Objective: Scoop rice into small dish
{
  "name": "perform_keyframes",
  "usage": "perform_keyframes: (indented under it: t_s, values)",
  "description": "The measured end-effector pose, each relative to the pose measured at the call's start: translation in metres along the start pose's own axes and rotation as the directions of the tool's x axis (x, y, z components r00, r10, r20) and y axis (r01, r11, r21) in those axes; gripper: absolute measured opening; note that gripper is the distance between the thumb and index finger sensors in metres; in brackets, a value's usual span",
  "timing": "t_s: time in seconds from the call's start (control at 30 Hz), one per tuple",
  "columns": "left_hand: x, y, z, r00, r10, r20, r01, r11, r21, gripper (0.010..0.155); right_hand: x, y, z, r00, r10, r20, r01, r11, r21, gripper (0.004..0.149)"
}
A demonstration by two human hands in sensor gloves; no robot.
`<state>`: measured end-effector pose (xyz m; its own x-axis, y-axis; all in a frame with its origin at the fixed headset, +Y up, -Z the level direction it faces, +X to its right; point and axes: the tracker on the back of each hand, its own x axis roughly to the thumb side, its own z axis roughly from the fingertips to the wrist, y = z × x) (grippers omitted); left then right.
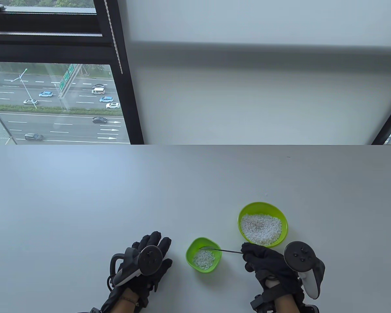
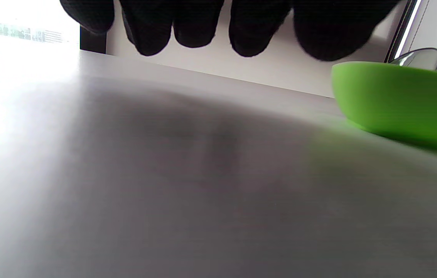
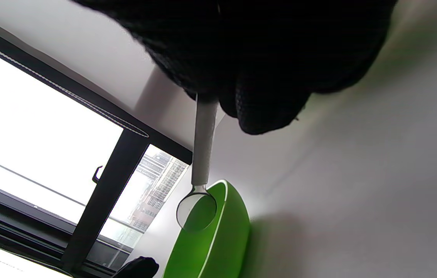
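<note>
A small green dish (image 1: 203, 254) with some white rice sits near the table's front edge. A larger green bowl (image 1: 262, 224) full of rice stands behind it to the right. My right hand (image 1: 264, 260) grips the handle of a metal spoon (image 1: 215, 249), whose bowl hangs over the small dish. In the right wrist view the spoon (image 3: 199, 200) is tipped on its side over the dish rim (image 3: 218, 239) and looks empty. My left hand (image 1: 150, 257) rests flat on the table left of the dish, holding nothing. The left wrist view shows the dish (image 2: 399, 104) and the spoon tip (image 2: 426, 58).
The grey table (image 1: 117, 195) stretches wide to the left and back. A window and a white wall stand behind its far edge.
</note>
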<state>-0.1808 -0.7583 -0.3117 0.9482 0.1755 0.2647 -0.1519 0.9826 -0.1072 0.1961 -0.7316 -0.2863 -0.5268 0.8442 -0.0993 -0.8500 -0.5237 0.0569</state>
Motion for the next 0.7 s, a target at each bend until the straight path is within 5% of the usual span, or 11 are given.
perform_keyframes:
  t_s: [0.13,0.3,0.53,0.7]
  values:
    - [0.0,0.0,0.0,1.0,0.001,0.0,-0.001,1.0,0.001,0.07,-0.002,-0.004,0.001,1.0,-0.008,-0.001,0.008,0.999,-0.038,0.041]
    - [-0.001,0.0,0.0,1.0,0.004,-0.001,-0.004,1.0,-0.001,0.07,-0.008,-0.025,0.007,1.0,-0.027,0.016,0.03,0.973,-0.23,0.043]
    - [-0.001,0.0,0.0,1.0,0.002,0.001,-0.002,1.0,-0.002,0.07,-0.018,-0.062,0.025,0.987,0.147,-0.069,-0.157,0.755,-0.636,0.042]
    - [0.0,0.0,0.0,1.0,-0.005,0.002,0.005,1.0,-0.006,0.07,-0.019,-0.066,0.028,0.95,0.267,-0.16,-0.302,0.665,-0.683,0.042]
